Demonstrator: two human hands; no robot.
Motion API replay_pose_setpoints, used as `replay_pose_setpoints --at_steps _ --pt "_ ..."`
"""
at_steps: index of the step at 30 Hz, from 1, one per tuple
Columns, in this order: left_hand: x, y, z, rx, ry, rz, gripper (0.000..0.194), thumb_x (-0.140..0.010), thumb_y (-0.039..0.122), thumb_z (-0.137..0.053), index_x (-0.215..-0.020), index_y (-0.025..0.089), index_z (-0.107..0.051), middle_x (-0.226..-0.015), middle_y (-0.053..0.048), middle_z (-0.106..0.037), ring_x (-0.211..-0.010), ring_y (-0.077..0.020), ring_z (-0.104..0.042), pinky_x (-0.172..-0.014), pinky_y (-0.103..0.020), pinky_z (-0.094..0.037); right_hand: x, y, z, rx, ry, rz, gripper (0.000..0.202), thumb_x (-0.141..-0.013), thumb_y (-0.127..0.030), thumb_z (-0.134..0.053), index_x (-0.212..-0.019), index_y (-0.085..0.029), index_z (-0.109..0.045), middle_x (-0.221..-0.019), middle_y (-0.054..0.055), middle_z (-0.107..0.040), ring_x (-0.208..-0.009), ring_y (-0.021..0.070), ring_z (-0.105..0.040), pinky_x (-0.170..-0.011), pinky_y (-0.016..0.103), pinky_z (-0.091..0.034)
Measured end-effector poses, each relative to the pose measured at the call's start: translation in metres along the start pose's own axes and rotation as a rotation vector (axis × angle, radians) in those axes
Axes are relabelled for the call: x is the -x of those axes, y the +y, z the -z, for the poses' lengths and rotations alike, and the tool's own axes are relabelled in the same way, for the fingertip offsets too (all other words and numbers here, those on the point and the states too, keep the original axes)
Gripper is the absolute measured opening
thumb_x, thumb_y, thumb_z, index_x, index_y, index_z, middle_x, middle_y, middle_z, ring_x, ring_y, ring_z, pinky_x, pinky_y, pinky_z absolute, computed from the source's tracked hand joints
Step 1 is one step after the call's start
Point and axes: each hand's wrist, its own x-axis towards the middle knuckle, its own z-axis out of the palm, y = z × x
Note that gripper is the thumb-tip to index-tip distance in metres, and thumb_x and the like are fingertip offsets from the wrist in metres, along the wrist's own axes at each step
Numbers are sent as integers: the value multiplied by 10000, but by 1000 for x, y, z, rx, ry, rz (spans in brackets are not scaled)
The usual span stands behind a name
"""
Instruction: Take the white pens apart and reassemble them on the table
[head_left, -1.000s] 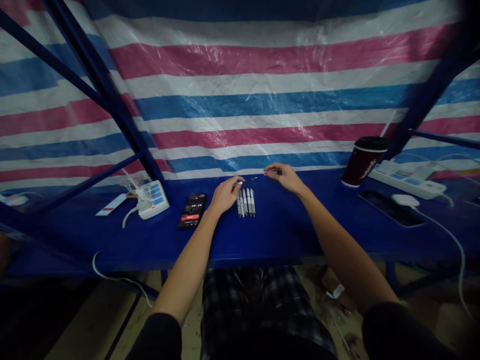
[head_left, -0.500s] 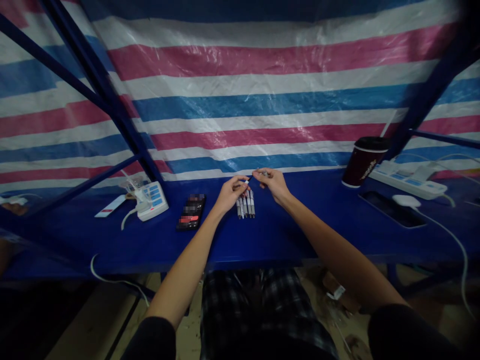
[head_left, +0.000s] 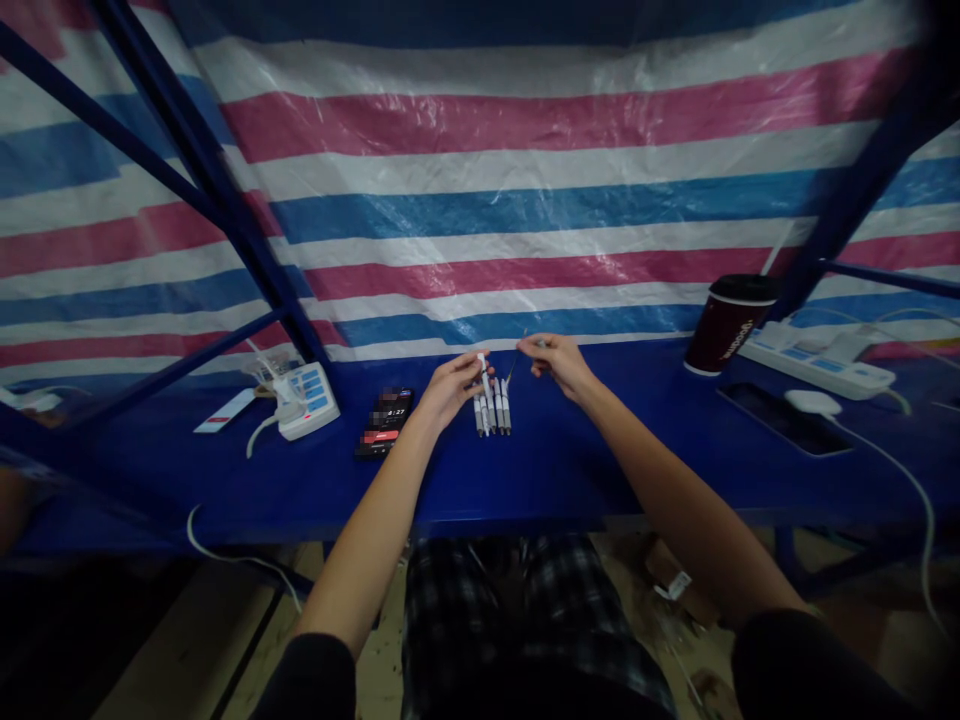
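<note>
Several white and grey pens point(head_left: 502, 408) lie side by side on the blue table, their dark tips toward me. Just above their left end, my left hand point(head_left: 452, 386) is closed on a white pen barrel point(head_left: 484, 370), held nearly upright. To the right, my right hand point(head_left: 555, 362) pinches a thin dark refill point(head_left: 514, 367) that slants down toward the pens. The refill and the barrel are apart. Fine detail of both pieces is too small to make out.
Left of the pens are a black phone point(head_left: 385, 424), a power strip point(head_left: 308, 402) and a white phone point(head_left: 225, 411). On the right stand a dark cup with a straw point(head_left: 727, 325), another phone point(head_left: 782, 418) and a second power strip point(head_left: 817, 360). Blue frame bars rise at both sides.
My hands have moved apart. The white barrel in my left hand is now more upright, and the dark refill in my right hand shows along more of its length.
</note>
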Motion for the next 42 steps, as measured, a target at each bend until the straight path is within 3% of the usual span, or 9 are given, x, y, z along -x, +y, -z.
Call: replay_pose_setpoints --at_steps 3,6,14,28,35,42 --pt "0 2 4 16 13 65 247 -905 202 -694 -1146 174 -745 -1171 -134 -727 -1062 -225 -705 -962 -433 -570 3 6 -8 159 -151 -45 400 -677 -511 -866 -794 -152 -733 -585 -9 -575 -464 97 -459 -460 268 -377" --pt "-1 3 7 12 2 114 265 -923 176 -655 -1171 185 -747 -1202 -138 -722 -1011 -218 -714 -913 -416 -588 4 9 -12 246 -204 -28 374 -724 -512 -837 -788 -159 -733 -525 -25 -551 -448 97 -458 -467 258 -350" --pt "1 2 3 -15 -86 165 330 -920 138 -640 -1236 158 -732 -1107 -136 -740 -929 -201 -717 -840 -359 -589 7 3 -10 266 -229 -38 317 -748 -462 -825 -817 -158 -765 -523 -16 -566 -441 102 -462 -484 266 -340" --pt "3 2 1 61 -85 153 357 -898 50 -597 -1210 159 -732 -1061 -121 -721 -943 -233 -729 -884 -443 -599 7 4 -9 255 -232 -31 333 -755 -475 -820 -833 -156 -770 -526 -18 -563 -443 103 -456 -484 267 -330" --pt "4 9 4 152 -50 112 303 -901 60 -632 -1176 121 -744 -984 -103 -725 -894 -181 -714 -898 -368 -601 6 4 -9 245 -236 -33 326 -773 -474 -810 -847 -159 -769 -523 -19 -559 -444 107 -456 -486 267 -345" --pt "6 23 11 287 132 72 240 -929 71 -621 -1135 122 -734 -855 -62 -710 -843 -151 -711 -919 -353 -605 -1 13 -3 162 -183 -61 348 -722 -479 -839 -853 -165 -766 -579 -9 -566 -459 100 -425 -447 261 -360"
